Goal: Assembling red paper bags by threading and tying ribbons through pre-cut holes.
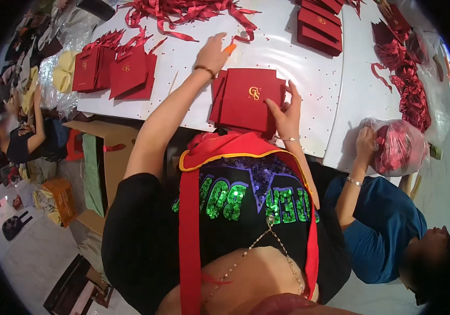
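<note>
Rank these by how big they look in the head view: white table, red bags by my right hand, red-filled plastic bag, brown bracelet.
Largest to smallest:
1. White table
2. Red bags by your right hand and red-filled plastic bag: too close to rank surely
3. Brown bracelet

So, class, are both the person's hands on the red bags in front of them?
No, only the right hand touches those red bags; the left hand is beyond them, near red ribbons.

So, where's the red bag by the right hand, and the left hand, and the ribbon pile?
Red bag [245,108]: head view, middle of its front.
Left hand [210,53]: head view, back of the hand.
Ribbon pile [175,9]: head view, middle of the heap.
</note>
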Action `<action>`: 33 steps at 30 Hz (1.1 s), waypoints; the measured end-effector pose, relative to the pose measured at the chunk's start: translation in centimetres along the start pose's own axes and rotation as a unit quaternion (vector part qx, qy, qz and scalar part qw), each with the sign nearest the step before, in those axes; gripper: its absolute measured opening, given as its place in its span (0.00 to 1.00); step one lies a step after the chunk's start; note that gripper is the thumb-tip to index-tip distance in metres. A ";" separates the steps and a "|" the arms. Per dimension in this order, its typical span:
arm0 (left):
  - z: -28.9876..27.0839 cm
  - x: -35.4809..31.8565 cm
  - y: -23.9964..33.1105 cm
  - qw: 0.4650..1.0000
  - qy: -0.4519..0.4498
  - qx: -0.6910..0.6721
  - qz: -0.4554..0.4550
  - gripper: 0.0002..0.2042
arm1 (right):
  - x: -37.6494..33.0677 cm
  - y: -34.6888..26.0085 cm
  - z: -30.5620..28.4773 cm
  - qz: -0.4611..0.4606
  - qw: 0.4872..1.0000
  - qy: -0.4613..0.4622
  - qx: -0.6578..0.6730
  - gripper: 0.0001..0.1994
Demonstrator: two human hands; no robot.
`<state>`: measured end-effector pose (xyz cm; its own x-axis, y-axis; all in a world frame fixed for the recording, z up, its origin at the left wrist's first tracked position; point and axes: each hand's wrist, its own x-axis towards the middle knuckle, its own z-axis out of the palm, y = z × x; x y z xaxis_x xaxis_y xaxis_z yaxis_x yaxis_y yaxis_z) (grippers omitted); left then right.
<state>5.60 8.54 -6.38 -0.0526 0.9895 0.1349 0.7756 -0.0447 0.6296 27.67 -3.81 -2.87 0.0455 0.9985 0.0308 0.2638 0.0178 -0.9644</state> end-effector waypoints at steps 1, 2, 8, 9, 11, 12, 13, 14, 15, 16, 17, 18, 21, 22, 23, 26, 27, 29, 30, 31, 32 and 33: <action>0.5 0.7 0.5 0.998 -0.024 0.060 -0.001 0.20 | -0.6 0.4 0.0 -0.024 0.999 0.001 -0.042 0.32; 0.5 1.2 1.6 0.992 -0.059 0.111 0.013 0.18 | -0.7 0.2 -0.5 -0.053 0.992 -0.006 -0.115 0.30; -0.6 -0.1 -2.2 0.963 -0.206 0.110 0.133 0.12 | -1.3 0.2 -0.9 -0.019 0.982 0.018 -0.185 0.27; -1.2 -0.9 -2.6 0.957 -0.224 0.103 0.155 0.12 | -1.2 -0.2 -1.1 -0.048 0.979 0.031 -0.197 0.26; -2.5 -2.3 -3.2 0.954 -0.241 0.091 0.154 0.11 | -0.9 -1.4 -1.1 -0.076 0.973 0.044 -0.214 0.25; -3.2 -3.2 -3.8 0.956 -0.235 0.068 0.164 0.14 | -0.8 -1.9 -0.9 -0.137 0.953 0.033 -0.269 0.25; -3.9 -4.1 -4.4 0.956 -0.238 0.068 0.159 0.14 | -0.6 -2.4 -0.6 -0.198 0.926 0.022 -0.321 0.24; -5.0 -4.8 -4.0 0.966 -0.226 0.022 0.125 0.15 | -0.4 -3.1 -0.3 -0.205 0.932 -0.008 -0.301 0.23; -5.8 -5.1 -3.4 0.972 -0.214 -0.027 0.094 0.17 | 0.0 -3.5 -0.2 -0.237 0.924 -0.027 -0.300 0.22; -6.7 -4.9 -2.9 0.953 -0.294 -0.077 -0.007 0.20 | 0.5 -3.5 0.0 -0.268 0.915 -0.044 -0.299 0.22; -7.2 -5.0 -3.3 0.925 -0.313 -0.205 -0.069 0.19 | 0.9 -3.3 0.5 -0.276 0.918 -0.068 -0.277 0.22; -7.7 -5.0 -3.7 0.877 -0.326 -0.329 -0.129 0.19 | 1.2 -3.4 1.0 -0.281 0.918 -0.081 -0.268 0.22; -6.8 -3.8 -4.2 0.873 -0.172 -0.421 -0.175 0.14 | 2.3 -3.2 1.9 -0.292 0.916 -0.094 -0.257 0.25; -6.9 -3.8 -4.7 0.907 -0.195 -0.359 -0.101 0.13 | 2.4 -3.0 2.2 -0.284 0.915 -0.107 -0.267 0.27; -6.6 -4.2 -4.5 0.943 -0.224 -0.227 -0.092 0.14 | 2.6 -2.8 2.3 -0.283 0.907 -0.129 -0.284 0.28; -7.8 -7.3 -2.8 0.977 -0.136 0.162 0.008 0.19 | 2.1 -0.6 2.4 -0.232 0.913 -0.155 -0.299 0.27; -8.5 -9.2 -7.7 0.958 -0.070 0.268 0.077 0.20 | 1.7 0.1 3.3 -0.234 0.909 -0.136 -0.318 0.27; -9.0 -12.0 -8.9 0.945 -0.124 0.301 -0.011 0.26 | 0.8 1.2 3.6 -0.198 0.908 -0.139 -0.342 0.28; -8.7 -12.4 -8.4 0.922 -0.182 0.335 -0.064 0.27 | 0.5 1.4 3.6 -0.184 0.908 -0.136 -0.350 0.28; -8.5 -12.8 -8.6 0.936 -0.147 0.320 -0.022 0.25 | 0.4 1.3 3.7 -0.176 0.909 -0.136 -0.352 0.28; -8.7 -12.5 -8.0 0.937 -0.144 0.319 -0.014 0.25 | 0.3 1.0 3.8 -0.176 0.909 -0.127 -0.355 0.28; -8.9 -12.0 -7.3 0.943 -0.171 0.274 -0.081 0.24 | 0.4 0.6 3.8 -0.175 0.909 -0.142 -0.351 0.28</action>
<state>-5.05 -4.27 -5.77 -0.0643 0.9680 -0.2424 0.9883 0.0955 0.1193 24.22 -3.23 -4.46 -0.3839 0.9129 0.1387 0.7688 0.3992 -0.4996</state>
